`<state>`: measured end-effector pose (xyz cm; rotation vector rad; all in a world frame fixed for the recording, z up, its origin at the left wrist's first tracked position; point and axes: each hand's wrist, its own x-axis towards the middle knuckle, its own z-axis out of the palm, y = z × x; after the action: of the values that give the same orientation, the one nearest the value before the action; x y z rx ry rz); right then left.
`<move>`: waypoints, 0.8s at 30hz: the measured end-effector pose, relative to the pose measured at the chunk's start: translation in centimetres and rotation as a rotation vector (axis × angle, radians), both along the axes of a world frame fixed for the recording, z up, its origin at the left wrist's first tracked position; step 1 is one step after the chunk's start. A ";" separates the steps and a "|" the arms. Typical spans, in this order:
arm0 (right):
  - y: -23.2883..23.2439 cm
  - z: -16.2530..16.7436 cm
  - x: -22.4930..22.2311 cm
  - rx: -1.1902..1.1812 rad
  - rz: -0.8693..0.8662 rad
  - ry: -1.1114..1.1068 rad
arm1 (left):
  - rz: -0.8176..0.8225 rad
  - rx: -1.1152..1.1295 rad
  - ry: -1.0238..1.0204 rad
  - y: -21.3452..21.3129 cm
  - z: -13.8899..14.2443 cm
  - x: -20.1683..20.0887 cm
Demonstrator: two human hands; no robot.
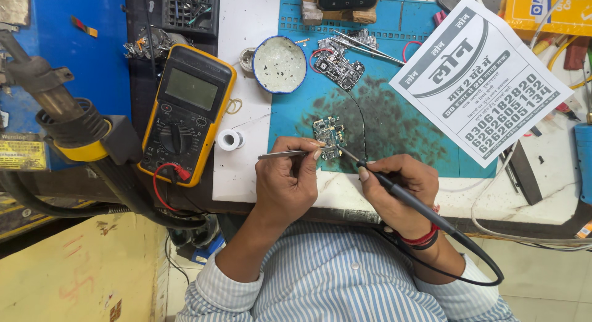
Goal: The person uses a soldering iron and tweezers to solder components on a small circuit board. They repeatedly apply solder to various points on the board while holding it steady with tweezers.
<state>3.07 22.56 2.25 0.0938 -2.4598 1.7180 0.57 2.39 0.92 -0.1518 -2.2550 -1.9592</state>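
A small green circuit board lies on the blue work mat just beyond my hands. My left hand grips metal tweezers, held level, with the tips at the board's near edge. In my right hand is a black soldering iron, held like a pen. Its thin tip touches the board from the right, and its cable loops back past my wrist.
A yellow multimeter with a red lead sits at the left, beside a hot-air gun. A solder spool, a round white dish, a second circuit board and a printed paper sheet lie around the mat.
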 end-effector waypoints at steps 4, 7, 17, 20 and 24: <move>-0.1 -0.1 0.0 0.005 -0.031 -0.006 | 0.001 0.005 0.006 0.0 0.0 0.0; 0.0 -0.1 -0.1 0.003 -0.014 0.003 | 0.005 0.005 -0.002 0.0 0.0 0.0; 0.1 -0.2 -0.1 0.020 -0.012 0.012 | 0.009 0.007 0.008 0.0 -0.1 0.0; 0.0 -0.3 0.0 0.002 -0.029 0.001 | 0.010 0.010 0.002 0.0 0.0 0.0; 0.2 -0.2 0.0 0.039 -0.005 0.028 | 0.015 0.007 0.000 0.0 0.1 -0.1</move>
<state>3.03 22.76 2.00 0.1146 -2.4717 1.6549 0.50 2.43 0.98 -0.1345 -2.2429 -1.9591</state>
